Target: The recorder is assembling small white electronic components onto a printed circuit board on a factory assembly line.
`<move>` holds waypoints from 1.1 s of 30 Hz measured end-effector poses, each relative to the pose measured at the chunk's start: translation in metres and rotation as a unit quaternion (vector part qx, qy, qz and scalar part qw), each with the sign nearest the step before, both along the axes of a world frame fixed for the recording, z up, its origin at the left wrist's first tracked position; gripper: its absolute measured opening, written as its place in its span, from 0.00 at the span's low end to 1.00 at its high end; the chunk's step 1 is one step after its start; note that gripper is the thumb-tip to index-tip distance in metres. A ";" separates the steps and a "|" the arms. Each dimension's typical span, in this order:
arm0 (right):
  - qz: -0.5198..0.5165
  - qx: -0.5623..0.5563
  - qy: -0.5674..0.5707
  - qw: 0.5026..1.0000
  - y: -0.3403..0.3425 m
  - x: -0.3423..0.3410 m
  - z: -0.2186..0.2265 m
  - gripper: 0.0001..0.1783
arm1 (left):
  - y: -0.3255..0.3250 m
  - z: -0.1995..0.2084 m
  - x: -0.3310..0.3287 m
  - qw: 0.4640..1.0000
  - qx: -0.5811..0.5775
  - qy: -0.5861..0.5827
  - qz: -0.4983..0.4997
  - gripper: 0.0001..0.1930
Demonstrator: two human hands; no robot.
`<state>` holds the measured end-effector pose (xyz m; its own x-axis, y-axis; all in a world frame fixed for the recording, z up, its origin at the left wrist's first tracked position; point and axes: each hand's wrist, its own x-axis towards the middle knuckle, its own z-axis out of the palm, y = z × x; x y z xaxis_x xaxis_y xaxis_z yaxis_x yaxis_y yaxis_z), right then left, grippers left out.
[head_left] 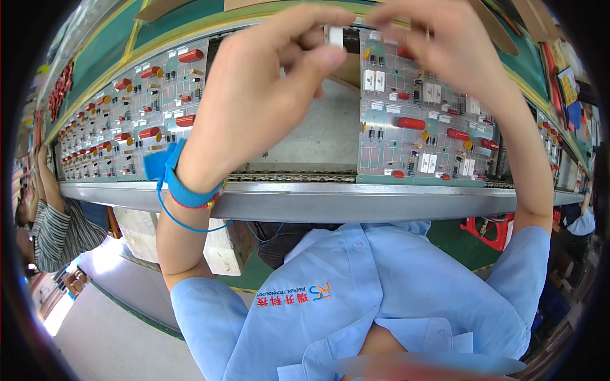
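Note:
My left hand [260, 95] is raised over the gap between two groups of circuit boards, pinching a small white block-shaped component [334, 36] between thumb and fingertips. A blue wrist strap [184, 184] with a thin cord circles that wrist. My right hand [445, 47] hovers above the far part of the right-hand circuit board [387, 143]. Its fingers are loosely bent and apart, slightly blurred, and nothing shows in them. This board carries red capacitors, yellow discs and similar white blocks. Left of my left wrist lie more populated circuit boards [136, 105].
A metal rail [305, 202] runs along the near side of the conveyor line, with a chain track [298, 176] behind it. A red plastic object [489, 232] is below on the right. Another person's striped sleeve [60, 235] shows at far left.

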<state>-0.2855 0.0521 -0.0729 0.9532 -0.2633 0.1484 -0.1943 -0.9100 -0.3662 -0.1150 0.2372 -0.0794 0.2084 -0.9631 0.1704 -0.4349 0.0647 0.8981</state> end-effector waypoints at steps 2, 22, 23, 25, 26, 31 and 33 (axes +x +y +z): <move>-0.010 -0.031 -0.040 0.999 -0.028 0.017 -0.005 0.14 | 0.010 -0.001 -0.006 0.995 0.048 0.072 -0.043 0.18; -0.044 -0.108 -0.139 0.983 -0.066 0.053 -0.030 0.09 | 0.053 -0.027 -0.069 0.974 0.071 -0.215 -0.024 0.15; -0.054 -0.100 -0.131 0.985 -0.067 0.054 -0.030 0.10 | 0.051 -0.025 -0.070 0.964 0.060 -0.256 -0.031 0.16; -0.073 -0.070 -0.098 0.990 -0.055 0.054 -0.017 0.13 | 0.051 -0.023 -0.070 0.953 0.050 -0.297 -0.034 0.16; -0.091 -0.041 -0.063 0.993 -0.051 0.055 -0.013 0.16 | 0.052 -0.023 -0.070 0.946 0.039 -0.318 -0.039 0.16; -0.071 -0.005 -0.053 0.996 -0.064 0.053 -0.016 0.19 | 0.046 -0.019 -0.074 0.926 0.011 -0.373 -0.063 0.16; -0.065 0.008 -0.050 0.997 -0.067 0.052 -0.019 0.19 | 0.045 -0.020 -0.071 0.924 0.008 -0.375 -0.080 0.16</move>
